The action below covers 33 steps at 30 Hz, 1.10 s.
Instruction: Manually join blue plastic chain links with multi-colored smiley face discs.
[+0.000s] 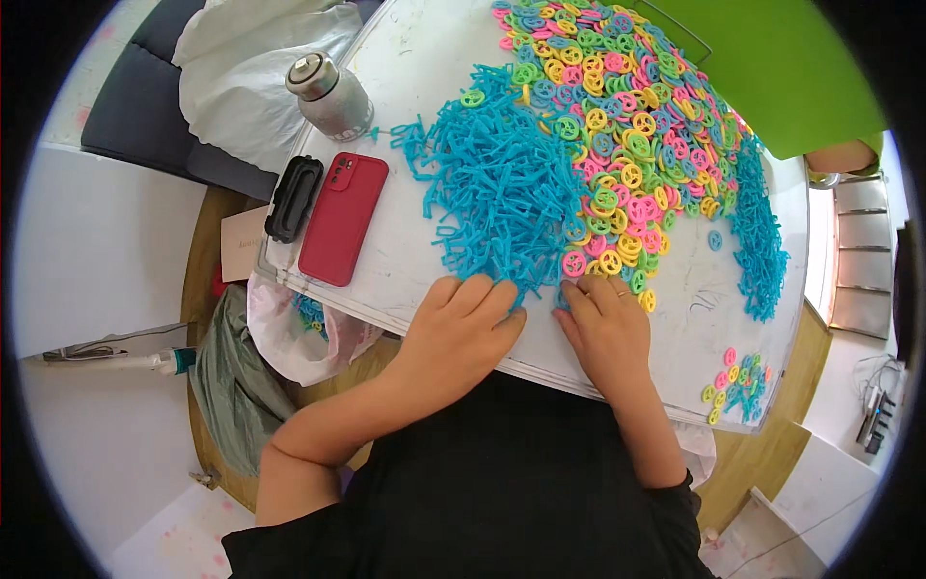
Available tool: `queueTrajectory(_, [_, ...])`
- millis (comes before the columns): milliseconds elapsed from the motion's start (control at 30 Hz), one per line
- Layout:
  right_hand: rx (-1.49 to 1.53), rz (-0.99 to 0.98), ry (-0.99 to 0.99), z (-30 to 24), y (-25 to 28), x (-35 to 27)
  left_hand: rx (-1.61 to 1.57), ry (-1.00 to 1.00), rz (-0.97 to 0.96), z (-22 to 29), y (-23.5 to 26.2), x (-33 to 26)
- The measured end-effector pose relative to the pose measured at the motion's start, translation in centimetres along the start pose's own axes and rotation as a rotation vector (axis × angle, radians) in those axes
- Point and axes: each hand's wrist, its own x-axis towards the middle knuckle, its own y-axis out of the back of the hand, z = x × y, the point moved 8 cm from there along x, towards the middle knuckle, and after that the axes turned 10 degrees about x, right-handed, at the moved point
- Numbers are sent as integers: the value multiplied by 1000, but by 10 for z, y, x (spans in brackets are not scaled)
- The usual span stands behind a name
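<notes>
A heap of thin blue plastic frame-like pieces lies on the white table in front of me. Beside it spreads a wide pile of small spoked plastic wheels in pink, yellow, green and blue. My left hand is closed at the near edge of the blue heap, with a bit of blue plastic showing by its fingertips. Close to the nearest wheels, my right hand has its fingers curled, and a small blue plastic piece shows at its thumb and forefinger. The fingers partly hide what each hand holds.
On the left stand a metal bottle, a red phone and a black case. A second blue heap lies far right, with a small mixed group nearer. A green panel rises behind; a bag hangs below the table's left edge.
</notes>
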Motion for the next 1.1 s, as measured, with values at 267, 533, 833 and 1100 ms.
queueTrajectory(267, [19,100,92,-1,3,-7,88,-72,123,-13,-12,2])
queueTrajectory(533, [352,182,-17,14,21,-8,-269,108,386,-44,23,14])
queueTrajectory(833, [1468,217,-407,15,24,4,-894,404,215,-31,20,25])
queueTrajectory(1100, [1493,144,-457,9,20,10,-1097,428,133,-18,2,24])
